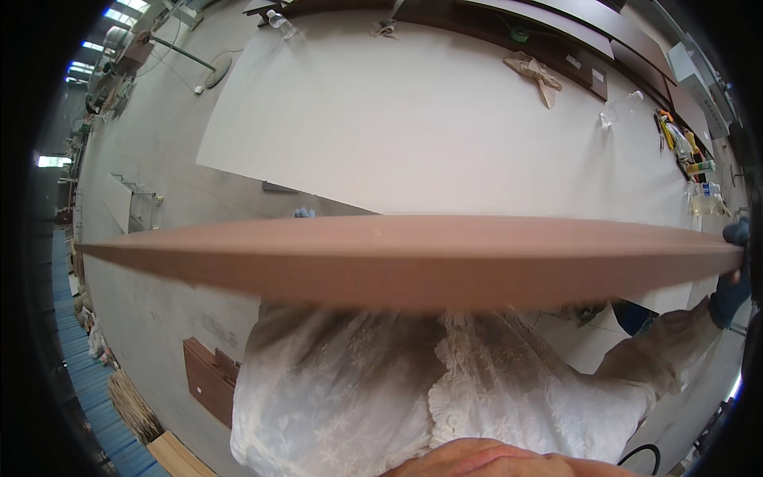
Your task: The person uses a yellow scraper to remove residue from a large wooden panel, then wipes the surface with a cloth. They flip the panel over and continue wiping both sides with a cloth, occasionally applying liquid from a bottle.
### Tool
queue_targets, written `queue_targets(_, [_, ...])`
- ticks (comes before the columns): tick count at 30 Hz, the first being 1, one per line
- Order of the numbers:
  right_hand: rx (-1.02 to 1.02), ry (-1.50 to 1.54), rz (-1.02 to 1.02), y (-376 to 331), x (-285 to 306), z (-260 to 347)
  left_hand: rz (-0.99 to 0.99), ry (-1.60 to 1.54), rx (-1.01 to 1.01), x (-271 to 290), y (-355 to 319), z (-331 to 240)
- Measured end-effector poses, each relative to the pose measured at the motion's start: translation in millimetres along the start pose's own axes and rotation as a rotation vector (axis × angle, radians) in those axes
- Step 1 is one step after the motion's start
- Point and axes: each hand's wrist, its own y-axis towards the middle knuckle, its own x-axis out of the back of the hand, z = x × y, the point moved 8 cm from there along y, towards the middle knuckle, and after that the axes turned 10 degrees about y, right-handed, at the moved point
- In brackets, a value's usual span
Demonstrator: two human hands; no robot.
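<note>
A long brown board [413, 274] spans nearly the whole view, raised in front of my body with its long edge toward me. Around its right end my right hand [737, 233] is closed, in a dark blue glove, fingers on top and the thumb side lower down. Only blue-gloved fingertips of my left hand [304, 212] show, curled over the board's far edge; the board hides the rest of that hand. Just beyond the board lies a large white-topped table [413, 119].
On the table stand clear plastic bottles [282, 24], a crumpled tan cloth [536, 75] and a pile of hand tools [675, 143] at the right. Dark brown panels [556, 56] line its far side. Brown boards [208, 381] lean at lower left.
</note>
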Motion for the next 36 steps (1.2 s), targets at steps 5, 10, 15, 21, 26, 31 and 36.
queue_targets(5, [0.314, 0.016, -0.039, 34, -32, -8, -0.094, 0.092, 0.032, 13, -14, 1])
queue_targets(10, [0.124, -0.055, 0.308, 58, -97, -105, -0.162, 0.182, 0.074, 13, -29, 9])
queue_targets(15, [-0.018, -0.139, 0.515, 55, -183, -151, -0.211, 0.253, 0.098, 18, -38, 16])
queue_targets(21, [-0.058, -0.011, 0.538, 27, -264, -203, -0.256, 0.341, 0.136, 26, -39, 26])
queue_targets(26, [-0.464, -0.012, 0.827, -26, -332, -275, -0.309, 0.437, 0.179, 29, -45, 28])
queue_targets(31, [-0.584, 0.04, 0.911, -76, -387, -296, -0.352, 0.498, 0.215, 47, -43, 25])
queue_targets(36, [-0.603, 0.016, 0.989, -117, -435, -321, -0.298, 0.515, 0.184, 38, -36, 34])
